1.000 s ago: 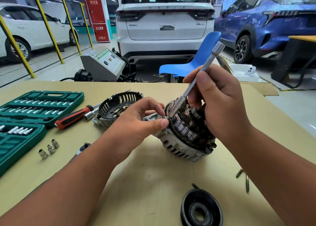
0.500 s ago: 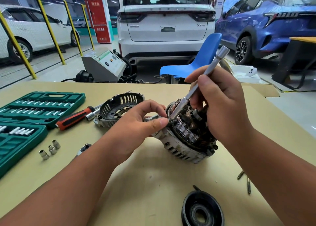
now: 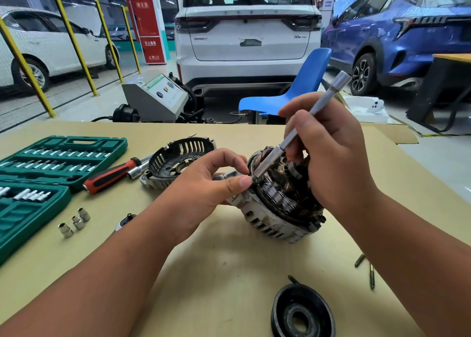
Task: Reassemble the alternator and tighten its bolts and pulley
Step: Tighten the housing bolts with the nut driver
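The open alternator body (image 3: 276, 215), with copper windings showing, lies tilted on the cardboard-covered table (image 3: 229, 260). My left hand (image 3: 204, 184) pinches its upper left rim between thumb and forefinger. My right hand (image 3: 328, 156) holds a long silver extension bar (image 3: 303, 130) slanted down, its socket end at the rim beside my left thumb. The black slotted rear cover (image 3: 178, 156) lies to the left. The black pulley (image 3: 303, 313) rests near the front edge.
A green socket set (image 3: 51, 163) lies open at the left, with a red-handled driver (image 3: 112, 175) beside it, three loose sockets (image 3: 75, 222) and a ratchet head (image 3: 126, 220). Loose bolts (image 3: 367, 268) lie at the right. A blue chair (image 3: 293, 94) and parked cars stand beyond the table.
Little has changed. The extension bar and both hands stay at the alternator rim; the view has shifted slightly.
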Demonstrator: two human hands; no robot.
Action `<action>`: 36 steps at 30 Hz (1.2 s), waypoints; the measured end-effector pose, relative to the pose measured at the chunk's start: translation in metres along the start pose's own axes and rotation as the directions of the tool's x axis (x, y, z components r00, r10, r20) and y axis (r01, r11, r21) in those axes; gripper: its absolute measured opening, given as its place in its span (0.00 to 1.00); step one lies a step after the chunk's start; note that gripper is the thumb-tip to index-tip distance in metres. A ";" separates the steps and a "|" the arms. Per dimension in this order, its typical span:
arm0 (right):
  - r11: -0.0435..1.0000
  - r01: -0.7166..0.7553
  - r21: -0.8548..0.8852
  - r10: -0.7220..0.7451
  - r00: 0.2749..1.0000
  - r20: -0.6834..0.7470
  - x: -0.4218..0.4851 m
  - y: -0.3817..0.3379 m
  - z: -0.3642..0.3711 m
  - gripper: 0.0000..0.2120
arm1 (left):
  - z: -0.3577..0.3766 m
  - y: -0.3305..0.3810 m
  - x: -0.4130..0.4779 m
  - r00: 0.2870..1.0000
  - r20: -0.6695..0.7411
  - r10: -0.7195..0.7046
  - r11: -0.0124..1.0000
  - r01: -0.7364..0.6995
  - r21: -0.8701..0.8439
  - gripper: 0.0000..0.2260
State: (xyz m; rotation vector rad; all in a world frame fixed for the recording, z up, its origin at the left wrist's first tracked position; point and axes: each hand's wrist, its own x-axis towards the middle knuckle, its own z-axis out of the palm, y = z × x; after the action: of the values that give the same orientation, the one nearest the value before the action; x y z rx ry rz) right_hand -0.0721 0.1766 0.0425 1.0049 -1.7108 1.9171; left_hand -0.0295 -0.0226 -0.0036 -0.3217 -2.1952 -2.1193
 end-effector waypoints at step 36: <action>0.996 -0.025 -0.086 0.030 0.998 0.057 0.004 -0.001 0.000 0.05 | 0.001 0.001 0.000 0.998 0.029 -0.048 0.996 0.050 -0.068 0.04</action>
State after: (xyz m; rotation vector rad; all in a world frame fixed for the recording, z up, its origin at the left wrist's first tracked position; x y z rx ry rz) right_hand -0.0742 0.1756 0.0464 1.0192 -1.8312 1.8311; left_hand -0.0293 -0.0219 -0.0025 -0.3069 -2.1707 -2.2323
